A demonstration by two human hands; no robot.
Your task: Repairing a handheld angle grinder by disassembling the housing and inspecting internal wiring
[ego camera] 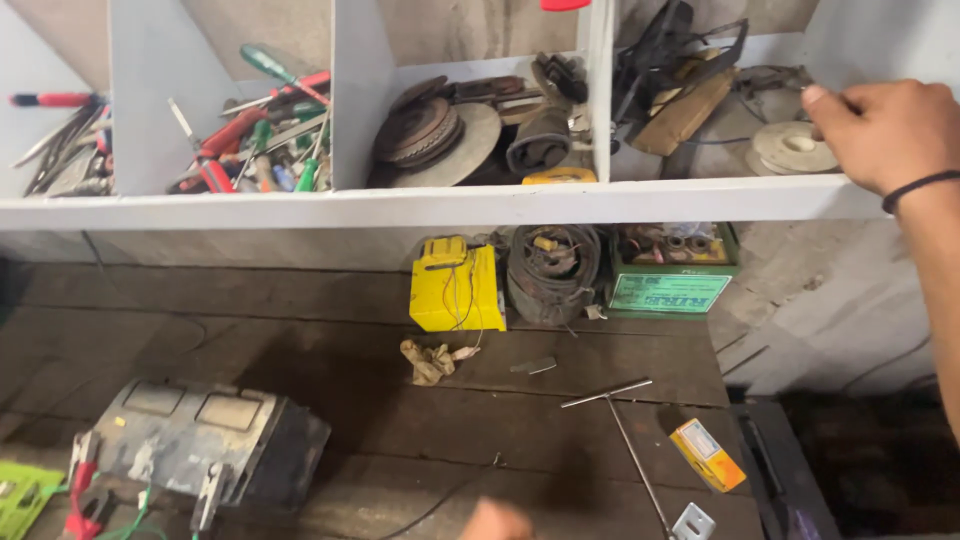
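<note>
At the bottom edge, only a sliver of the left hand [497,521] showed; its grip could not be told. Farther up, the right hand [885,133], fingers curled but holding nothing, reached into the shelf [420,205] compartment beside a white disc [795,147], probably rigid and light, best pinched at its rim.

One yellow box [457,287], one green box [672,272], one T-handle wrench [628,437].

The shelf [430,205] is white. The counter [300,330] is dark brown wood. A box [457,290] is bright yellow, and a small box [707,455] is orange. The screwdrivers [265,140] have red and green handles. The right hand [885,132] wears a black band [918,188].
</note>
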